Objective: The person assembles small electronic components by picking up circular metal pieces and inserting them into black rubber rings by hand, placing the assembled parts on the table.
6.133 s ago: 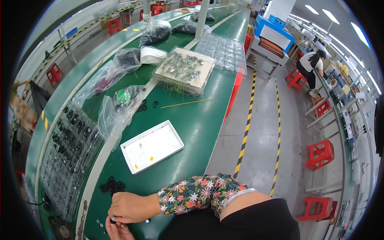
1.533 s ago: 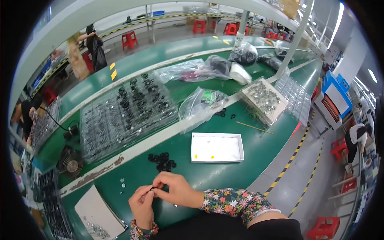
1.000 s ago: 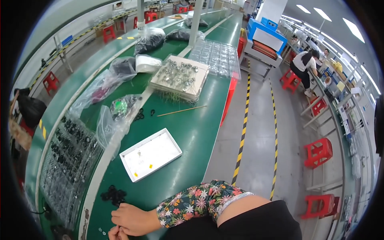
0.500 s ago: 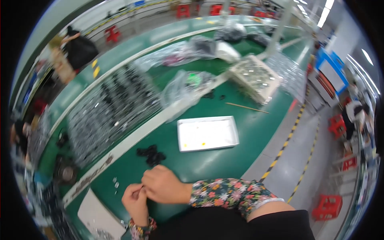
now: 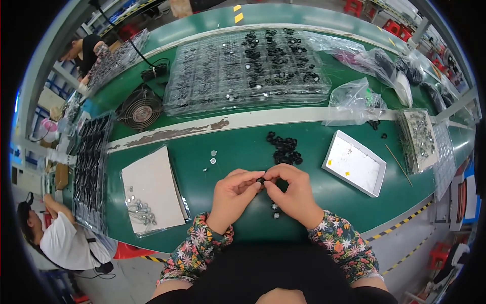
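Left hand (image 5: 232, 198) and right hand (image 5: 296, 193) both pinch one black part (image 5: 260, 180) — mostly hidden between their fingertips. Black pile (image 5: 285, 144): just beyond the grip, slightly right. Box (image 5: 357, 169) — farther right. Board (image 5: 152, 177): left of the grip.

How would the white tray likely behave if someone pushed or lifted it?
The white tray looks thin-walled, so it is probably light for its size. Being low and broad-based, it would likely slide on the smooth table rather than tip. The yellow scraps inside appear loose and might shift if it tilts.
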`<state>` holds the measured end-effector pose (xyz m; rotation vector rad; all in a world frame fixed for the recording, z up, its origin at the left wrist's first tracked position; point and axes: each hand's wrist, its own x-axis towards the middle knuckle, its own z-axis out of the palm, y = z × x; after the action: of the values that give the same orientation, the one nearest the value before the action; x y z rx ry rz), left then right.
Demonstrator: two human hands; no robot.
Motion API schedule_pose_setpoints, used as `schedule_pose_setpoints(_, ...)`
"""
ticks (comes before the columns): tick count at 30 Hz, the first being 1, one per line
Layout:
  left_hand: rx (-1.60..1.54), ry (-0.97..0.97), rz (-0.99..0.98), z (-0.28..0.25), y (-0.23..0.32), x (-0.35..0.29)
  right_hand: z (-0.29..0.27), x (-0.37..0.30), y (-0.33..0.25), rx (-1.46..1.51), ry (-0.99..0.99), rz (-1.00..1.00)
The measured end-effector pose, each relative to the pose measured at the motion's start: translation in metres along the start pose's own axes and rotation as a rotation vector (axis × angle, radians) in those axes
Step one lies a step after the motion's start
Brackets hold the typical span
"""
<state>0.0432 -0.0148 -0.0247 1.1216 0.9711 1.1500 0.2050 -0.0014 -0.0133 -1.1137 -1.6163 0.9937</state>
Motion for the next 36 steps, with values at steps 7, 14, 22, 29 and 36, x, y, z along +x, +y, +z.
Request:
schedule_pose_setpoints(7, -0.039, -0.056, -0.057, 0.000, 0.004, 0.001, -0.007, -0.001, -0.004, 0.056, -0.030, 0.060)
schedule_pose_setpoints(14, -0.019, -0.025, -0.049, 0.004, 0.002, -0.001, -0.002, -0.003, -0.005, 0.039, 0.004, 0.066)
schedule_pose_setpoints(22, -0.034, 0.061, -0.078, 0.000, -0.016, -0.004, 0.013, -0.005, 0.001, -0.375, 0.046, -0.175)
schedule_pose_setpoints(29, 0.210, -0.040, 0.102, 0.003, 0.002, 0.000, 0.002, -0.003, 0.002, 0.061, -0.020, 0.056)
schedule_pose_setpoints(36, 0.175, -0.032, 0.082, -0.001, 0.008, 0.002, -0.011, -0.002, -0.008, 0.230, -0.145, 0.284)
